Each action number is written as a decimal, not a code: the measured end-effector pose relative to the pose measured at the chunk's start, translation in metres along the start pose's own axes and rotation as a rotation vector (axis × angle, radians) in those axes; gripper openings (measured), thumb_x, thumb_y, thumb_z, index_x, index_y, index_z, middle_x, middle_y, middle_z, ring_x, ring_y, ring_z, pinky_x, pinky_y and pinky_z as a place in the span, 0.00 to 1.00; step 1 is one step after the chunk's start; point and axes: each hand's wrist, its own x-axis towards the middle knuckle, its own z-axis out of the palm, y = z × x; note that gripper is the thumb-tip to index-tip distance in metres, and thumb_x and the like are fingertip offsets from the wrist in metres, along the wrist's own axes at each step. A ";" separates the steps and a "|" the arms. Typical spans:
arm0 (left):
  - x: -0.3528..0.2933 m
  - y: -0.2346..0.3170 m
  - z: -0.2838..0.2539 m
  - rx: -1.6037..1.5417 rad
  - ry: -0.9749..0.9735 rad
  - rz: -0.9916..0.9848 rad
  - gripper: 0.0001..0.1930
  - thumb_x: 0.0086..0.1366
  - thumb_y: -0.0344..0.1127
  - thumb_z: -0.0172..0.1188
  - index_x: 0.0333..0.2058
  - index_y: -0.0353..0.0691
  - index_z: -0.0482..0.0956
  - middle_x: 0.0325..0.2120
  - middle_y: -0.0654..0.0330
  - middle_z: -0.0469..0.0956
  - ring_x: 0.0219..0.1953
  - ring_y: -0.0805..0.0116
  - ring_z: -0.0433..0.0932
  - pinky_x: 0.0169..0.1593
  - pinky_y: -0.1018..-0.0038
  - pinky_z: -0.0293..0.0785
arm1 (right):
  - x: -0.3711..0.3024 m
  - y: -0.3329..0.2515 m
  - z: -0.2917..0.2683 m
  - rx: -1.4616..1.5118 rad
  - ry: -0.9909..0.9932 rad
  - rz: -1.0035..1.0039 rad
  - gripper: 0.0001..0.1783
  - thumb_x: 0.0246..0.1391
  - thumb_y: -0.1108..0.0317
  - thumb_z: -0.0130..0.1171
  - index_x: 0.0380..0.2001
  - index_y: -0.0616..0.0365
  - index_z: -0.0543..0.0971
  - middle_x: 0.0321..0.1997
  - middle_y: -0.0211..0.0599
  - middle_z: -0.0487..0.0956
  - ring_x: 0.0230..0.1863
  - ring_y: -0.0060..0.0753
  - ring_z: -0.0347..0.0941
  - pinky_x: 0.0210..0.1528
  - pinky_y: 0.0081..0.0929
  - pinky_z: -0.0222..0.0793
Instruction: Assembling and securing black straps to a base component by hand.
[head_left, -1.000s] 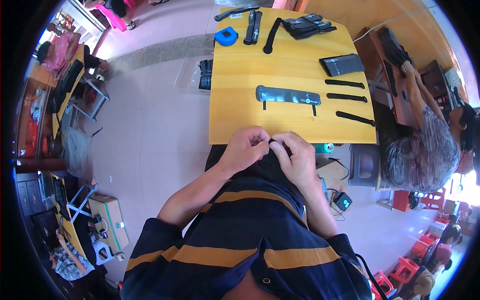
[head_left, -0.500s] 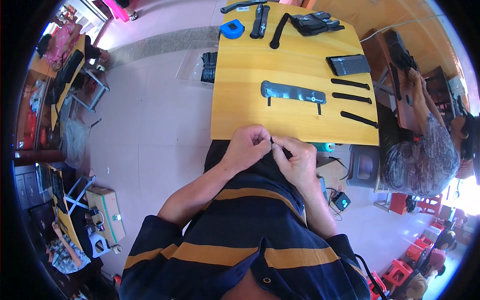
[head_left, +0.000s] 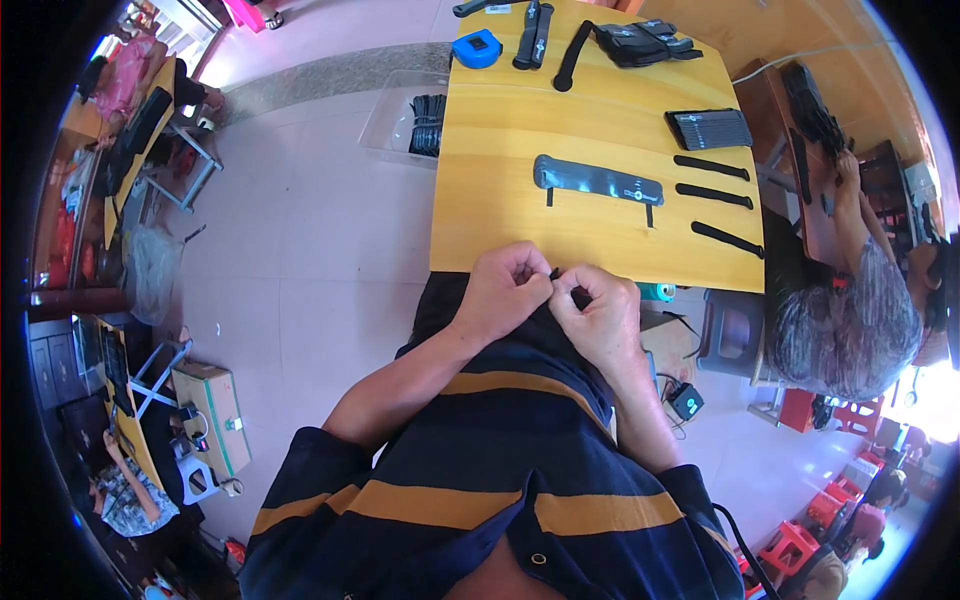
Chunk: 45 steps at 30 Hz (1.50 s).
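Note:
My left hand (head_left: 505, 292) and my right hand (head_left: 600, 312) meet just off the table's near edge, both with fingers pinched. Between the fingertips a small black piece (head_left: 555, 274) shows; its kind is too small to make out, and the fingers cover most of it. Beyond my hands lies a long, shiny dark-grey packaged strip (head_left: 598, 181). Two short black strips, one on the left (head_left: 549, 198) and one on the right (head_left: 649, 216), stick out from its near edge.
The yellow table (head_left: 490, 220) bears three black straps (head_left: 714, 196) at right, a stack of dark packages (head_left: 708, 129), a black bundle (head_left: 645, 43) and a blue tape measure (head_left: 477, 48). A clear bin (head_left: 385, 125) stands left. A co-worker (head_left: 845, 310) sits at right.
My view has shifted slightly, so the table sits a little further right and higher. My hands stay pinched together; the fingertips are slightly apart with the black piece between them.

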 end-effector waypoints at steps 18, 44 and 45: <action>0.001 0.034 0.007 0.135 0.060 0.159 0.03 0.58 0.23 0.60 0.26 0.34 0.76 0.18 0.67 0.74 0.20 0.84 0.69 0.24 0.80 0.66 | -0.003 0.008 0.006 0.556 0.105 0.112 0.04 0.56 0.79 0.67 0.34 0.64 0.81 0.28 0.28 0.84 0.32 0.13 0.78 0.38 0.17 0.75; -0.009 0.027 -0.016 -0.271 -0.080 -0.062 0.03 0.64 0.21 0.55 0.32 0.33 0.77 0.26 0.59 0.80 0.28 0.75 0.80 0.35 0.77 0.80 | 0.011 -0.007 0.000 0.232 -0.015 -0.164 0.05 0.49 0.79 0.65 0.31 0.63 0.84 0.32 0.41 0.86 0.34 0.34 0.86 0.39 0.25 0.79; -0.009 0.025 -0.017 -0.255 -0.087 -0.053 0.03 0.64 0.21 0.55 0.32 0.33 0.77 0.26 0.59 0.80 0.28 0.75 0.80 0.35 0.78 0.80 | 0.011 -0.008 0.001 0.232 -0.018 -0.166 0.05 0.49 0.79 0.65 0.31 0.63 0.84 0.32 0.41 0.86 0.34 0.34 0.86 0.39 0.25 0.79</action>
